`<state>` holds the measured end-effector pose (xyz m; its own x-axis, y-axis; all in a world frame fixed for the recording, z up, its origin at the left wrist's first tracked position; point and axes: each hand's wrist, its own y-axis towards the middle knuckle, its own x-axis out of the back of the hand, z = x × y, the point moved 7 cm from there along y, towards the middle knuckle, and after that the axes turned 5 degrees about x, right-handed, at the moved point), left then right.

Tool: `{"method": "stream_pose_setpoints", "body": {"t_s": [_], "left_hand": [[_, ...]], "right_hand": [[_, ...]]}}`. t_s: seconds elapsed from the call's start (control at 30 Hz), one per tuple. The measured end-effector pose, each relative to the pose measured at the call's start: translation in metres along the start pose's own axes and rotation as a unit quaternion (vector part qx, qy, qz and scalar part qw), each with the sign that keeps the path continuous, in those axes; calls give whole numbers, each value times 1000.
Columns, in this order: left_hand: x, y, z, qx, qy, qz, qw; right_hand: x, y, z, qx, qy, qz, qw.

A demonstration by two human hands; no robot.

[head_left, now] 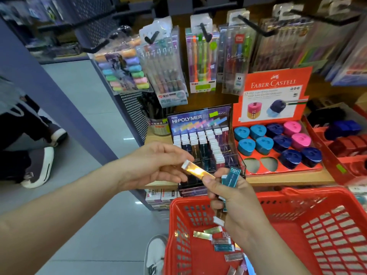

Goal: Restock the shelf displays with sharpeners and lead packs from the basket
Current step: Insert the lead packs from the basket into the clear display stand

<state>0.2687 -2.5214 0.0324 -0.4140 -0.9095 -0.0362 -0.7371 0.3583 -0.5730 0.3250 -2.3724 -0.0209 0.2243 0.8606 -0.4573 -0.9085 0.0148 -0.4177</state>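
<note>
Roughly at two o'clock, the Faber-Castell tray (283, 170) holds ten sharpeners (264, 145): four teal, four navy, two pink, with two sockets bare. At five o'clock, the red basket (297, 193) carries about eight loose lead packs (222, 247). Pen packs (201, 62) hang at twelve above the Hi-Polymer display (198, 118). The left hand (158, 164) pinches a gold lead pack (198, 172) by its white cap; the right hand (235, 198) grips its other end plus a teal pack (231, 176).
</note>
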Motion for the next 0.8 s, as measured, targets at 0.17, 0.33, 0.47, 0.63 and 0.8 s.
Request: {"method": "stream_pose_setpoints", "body": {"t_s": [0.17,0.33,0.47,0.63,0.8], "left_hand": [[15,-1,-12,-82,126,-130,980],[45,-7,-36,-133,341,-234,901],[37,-1,-28,-146,429,-234,861],[26,7,-19,-175,476,-256,823],[4,9,-14,-237,578,-236,745]], "right_hand": [[-3,1,-3,0,-59,-6,998],[9,-6,-3,-57,66,-11,996],[11,-12,-6,-68,75,22,995],[11,-18,-4,-64,44,27,997],[14,-21,-3,-47,-10,19,999]]}}
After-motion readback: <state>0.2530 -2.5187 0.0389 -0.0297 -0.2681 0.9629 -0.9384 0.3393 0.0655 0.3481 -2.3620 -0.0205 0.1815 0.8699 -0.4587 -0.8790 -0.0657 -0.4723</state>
